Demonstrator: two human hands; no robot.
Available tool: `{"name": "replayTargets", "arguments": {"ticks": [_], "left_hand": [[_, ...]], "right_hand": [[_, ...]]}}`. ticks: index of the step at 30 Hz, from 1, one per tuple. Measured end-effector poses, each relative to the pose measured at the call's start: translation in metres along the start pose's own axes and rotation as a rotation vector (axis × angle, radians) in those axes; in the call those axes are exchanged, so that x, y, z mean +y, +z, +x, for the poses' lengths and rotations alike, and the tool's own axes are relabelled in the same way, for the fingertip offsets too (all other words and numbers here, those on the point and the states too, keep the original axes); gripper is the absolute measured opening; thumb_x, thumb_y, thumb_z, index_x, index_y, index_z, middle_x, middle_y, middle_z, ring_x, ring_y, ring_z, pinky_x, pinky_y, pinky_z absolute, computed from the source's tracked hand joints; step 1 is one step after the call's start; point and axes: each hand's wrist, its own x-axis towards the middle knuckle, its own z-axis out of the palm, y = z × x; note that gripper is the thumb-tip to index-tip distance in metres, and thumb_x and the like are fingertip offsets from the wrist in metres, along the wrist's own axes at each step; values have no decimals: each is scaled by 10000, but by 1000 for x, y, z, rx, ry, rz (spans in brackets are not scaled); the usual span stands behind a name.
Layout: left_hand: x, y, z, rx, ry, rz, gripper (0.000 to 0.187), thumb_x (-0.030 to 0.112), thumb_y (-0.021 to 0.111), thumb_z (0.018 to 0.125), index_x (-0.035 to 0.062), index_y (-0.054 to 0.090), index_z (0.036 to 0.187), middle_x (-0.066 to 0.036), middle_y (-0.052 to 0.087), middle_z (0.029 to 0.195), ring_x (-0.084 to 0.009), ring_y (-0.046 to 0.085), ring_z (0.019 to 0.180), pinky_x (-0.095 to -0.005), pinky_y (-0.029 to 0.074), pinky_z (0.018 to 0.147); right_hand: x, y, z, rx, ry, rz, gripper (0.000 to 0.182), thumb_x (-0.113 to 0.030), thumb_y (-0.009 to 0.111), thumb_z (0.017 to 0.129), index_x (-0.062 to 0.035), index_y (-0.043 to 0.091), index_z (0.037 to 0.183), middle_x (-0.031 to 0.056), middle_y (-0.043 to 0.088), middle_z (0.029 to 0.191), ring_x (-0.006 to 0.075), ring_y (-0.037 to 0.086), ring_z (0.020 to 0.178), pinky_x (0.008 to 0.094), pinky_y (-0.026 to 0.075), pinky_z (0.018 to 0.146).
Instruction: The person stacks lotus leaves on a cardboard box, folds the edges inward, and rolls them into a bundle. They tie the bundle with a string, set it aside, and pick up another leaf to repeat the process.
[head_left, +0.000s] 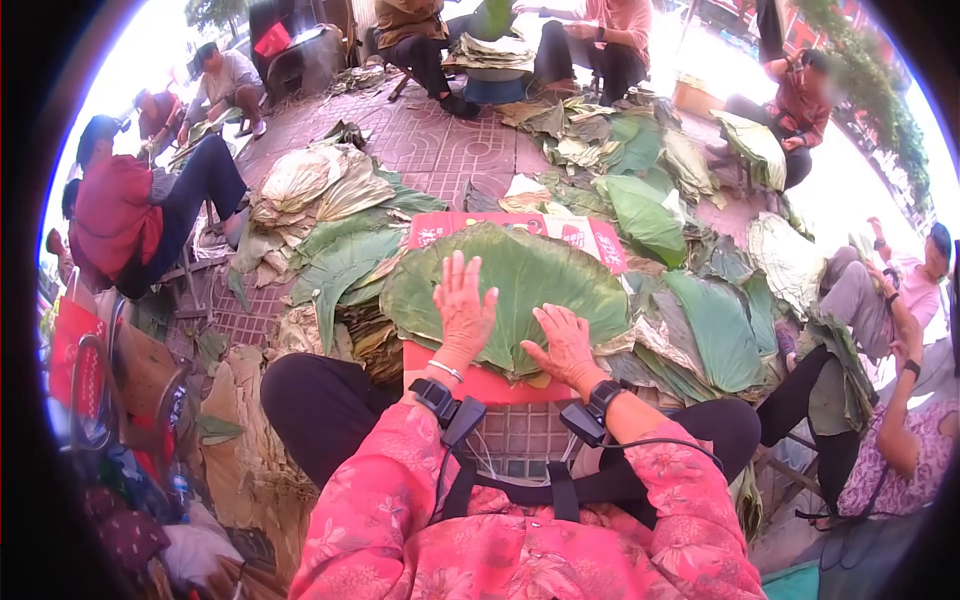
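A broad green lotus leaf [520,285] with a browned edge lies spread over a red cardboard box [450,228] in front of my knees. My left hand [465,305] rests palm down on the leaf's left part, its fingers stretched out and pointing away from me. On the near right part of the leaf lies my right hand [562,343], also flat, with the thumb held apart. Neither hand grips anything. Both wrists carry black strapped devices, and a bracelet circles the left wrist.
Piles of dried and green leaves flank the box: a left pile [320,190] and a right pile [715,320]. Several people sit around with leaves. A blue tub [495,88] bearing stacked leaves stands ahead. Bags [80,350] hang at the left.
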Motion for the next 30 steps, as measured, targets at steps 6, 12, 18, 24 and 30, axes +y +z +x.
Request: {"name": "replayTargets", "arguments": {"ticks": [6, 12, 18, 24, 30], "left_hand": [[5, 47, 5, -387, 176, 261, 622, 426, 530, 836, 166, 341, 1368, -141, 176, 1473, -350, 82, 1373, -642, 101, 1021], [-10, 57, -6, -424, 195, 274, 631, 486, 478, 847, 171, 340, 1375, -140, 202, 1467, -362, 88, 1369, -656, 86, 1017], [-5, 56, 0, -465, 145, 268, 623, 478, 468, 856, 170, 331, 1379, -136, 183, 1475, -353, 70, 1374, -652, 79, 1020], [-3, 53, -1, -500, 141, 294, 620, 472, 465, 859, 176, 317, 1384, -130, 177, 1479, -349, 63, 1376, -648, 71, 1024], [-7, 55, -2, -489, 149, 272, 624, 469, 479, 854, 178, 324, 1383, -117, 167, 1486, -342, 59, 1378, -651, 69, 1021]], "right_hand": [[16, -7, 47, 280, 7, -86, 645, -443, 576, 790, -110, 406, 1315, 159, 382, 1354, 294, 317, 1273, 483, 252, 977], [39, 37, 61, 37, 173, -206, 627, -517, 462, 851, -207, 325, 1379, 105, 261, 1447, 291, 209, 1337, 546, 191, 1007], [47, 25, 69, -72, 205, -157, 639, -538, 417, 867, -206, 289, 1398, 93, 222, 1470, 288, 173, 1358, 570, 176, 1015], [68, 31, 55, -57, 221, -133, 631, -530, 402, 881, -178, 297, 1394, 114, 273, 1447, 294, 204, 1351, 567, 185, 1018], [125, -38, 45, -31, 182, 127, 630, -520, 441, 874, -139, 344, 1366, 139, 327, 1412, 300, 294, 1308, 520, 261, 1013]]}}
